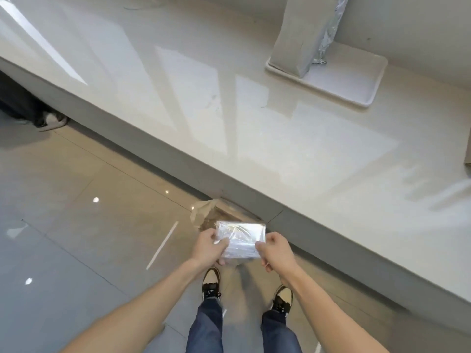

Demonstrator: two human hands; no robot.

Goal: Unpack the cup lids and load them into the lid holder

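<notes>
Bright, even daylight. The glossy counter [229, 103] mirrors pale window panes and dark frame bars. The shiny floor [76, 225] shows small white light spots and one streak. Shadows are soft and faint. The whole view is slightly soft; the wrap [240, 239] glares white. Wide-angle bending tilts lines near the edges.

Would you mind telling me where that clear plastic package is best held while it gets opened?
By its two short ends, one from each side, as the left hand and right hand do now. The plastic package is flat, wide and looks limp, so pinching both ends with thumbs on top probably keeps it taut for tearing.
</notes>
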